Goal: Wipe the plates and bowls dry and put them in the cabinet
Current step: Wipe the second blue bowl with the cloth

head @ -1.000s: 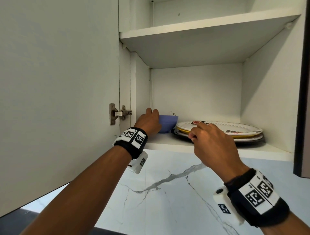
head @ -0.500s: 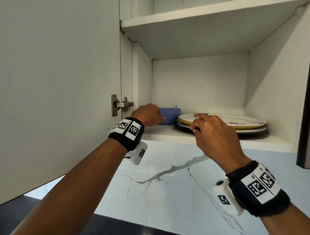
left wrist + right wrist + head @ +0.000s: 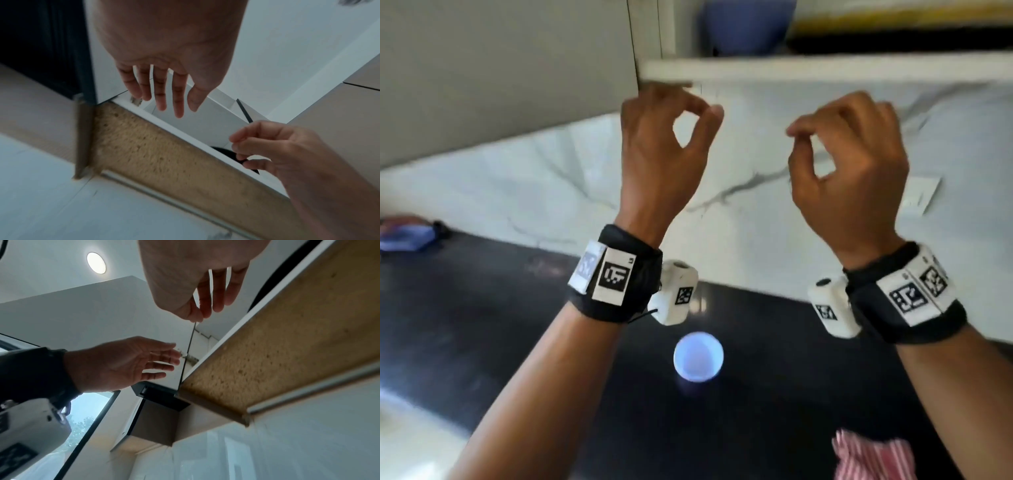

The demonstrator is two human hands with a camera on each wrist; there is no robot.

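Bowl (image 3: 698,356): on dark bench (image 3: 482,325), below both hands. Judged light, rigid, slippery if wet, breakable; grip by rim. Left hand (image 3: 661,150), right hand (image 3: 852,164): loosely curled, empty. Cloth (image 3: 873,455) nearby.

The wall behind the counter is white marble (image 3: 756,192) with thin grey veins. Below it lies a black countertop (image 3: 482,325), glossy, and a white wall socket (image 3: 919,197) sits on the marble at the right side. The underside of the wall unit (image 3: 287,345) shows raw chipboard, brown and rough, with a pale metal strip along its back edge. A round ceiling lamp (image 3: 96,263) is lit on the white ceiling. At the left a window (image 3: 86,415) with a dark frame shows green leaves outside.
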